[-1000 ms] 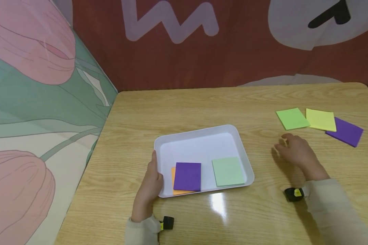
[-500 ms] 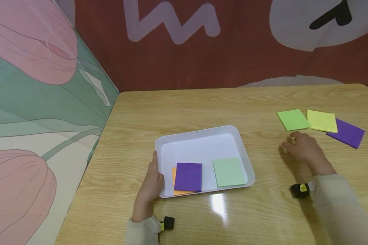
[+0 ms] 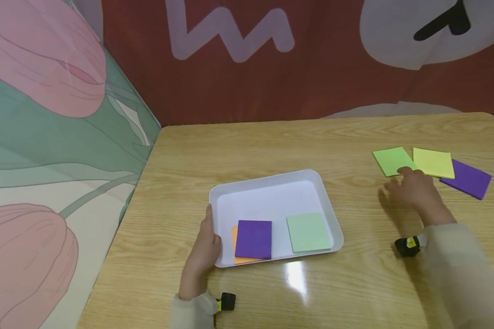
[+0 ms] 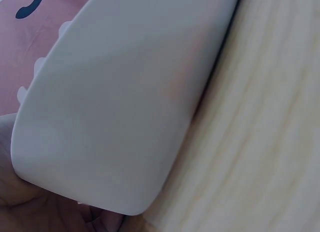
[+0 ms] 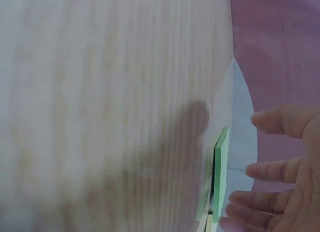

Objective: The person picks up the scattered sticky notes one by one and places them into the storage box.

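Left hand (image 3: 203, 249) gripping white tray (image 3: 271, 185) edge, steadying it on tabletop (image 3: 251, 146). Right hand (image 3: 416, 192) loose, fingers spread, holding nothing, fingertips just reaching green notepad (image 3: 389, 160) beside yellow notepad (image 3: 434, 162), well apart from tray.

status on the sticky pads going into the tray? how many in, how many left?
Done: three pads lie in the white tray: an orange pad under a purple pad, and a pale green pad.
In hand: the left hand holds the tray's edge; the right hand reaches to the bright green pad, not yet gripping it.
Left: that pad, the yellow pad and a second purple pad on the table.
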`<state>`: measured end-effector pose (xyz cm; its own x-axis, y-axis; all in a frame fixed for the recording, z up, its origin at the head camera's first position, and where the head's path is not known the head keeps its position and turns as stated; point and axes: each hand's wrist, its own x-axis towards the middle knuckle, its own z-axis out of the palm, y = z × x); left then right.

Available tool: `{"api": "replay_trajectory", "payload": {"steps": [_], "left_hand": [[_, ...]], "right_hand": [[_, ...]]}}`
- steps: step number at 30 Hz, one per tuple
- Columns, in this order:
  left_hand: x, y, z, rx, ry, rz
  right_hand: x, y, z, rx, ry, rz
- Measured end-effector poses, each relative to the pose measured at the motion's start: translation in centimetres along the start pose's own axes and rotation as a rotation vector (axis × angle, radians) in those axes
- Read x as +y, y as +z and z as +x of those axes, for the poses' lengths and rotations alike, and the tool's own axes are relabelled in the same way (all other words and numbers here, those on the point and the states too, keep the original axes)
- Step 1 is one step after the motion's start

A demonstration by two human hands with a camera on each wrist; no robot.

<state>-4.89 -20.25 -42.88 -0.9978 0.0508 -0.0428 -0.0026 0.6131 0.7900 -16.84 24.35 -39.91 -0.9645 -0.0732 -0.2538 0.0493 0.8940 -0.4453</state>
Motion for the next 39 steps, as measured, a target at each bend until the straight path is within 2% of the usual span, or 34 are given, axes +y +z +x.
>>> {"api": "replay_trajectory", "payload": {"steps": [5, 13, 23, 39], "left_hand": [[-0.1, 0.1, 0.0, -0.004, -0.008, -0.011], [-0.1, 0.0, 0.0, 0.001, -0.004, -0.006], [-0.1, 0.0, 0.0, 0.005, -0.010, 0.017], [-0.1, 0.1, 0.0, 0.009, 0.003, 0.002]], "right_hand": [[0.3, -0.2, 0.7, 0.013, -0.006, -0.001], [0.8, -0.4, 1.8, -0.024, 0.015, -0.020], [1.3, 0.0, 2.8, 0.007, -0.011, -0.031], [1.8, 0.1, 3.7, 0.008, -0.008, 0.016]]}}
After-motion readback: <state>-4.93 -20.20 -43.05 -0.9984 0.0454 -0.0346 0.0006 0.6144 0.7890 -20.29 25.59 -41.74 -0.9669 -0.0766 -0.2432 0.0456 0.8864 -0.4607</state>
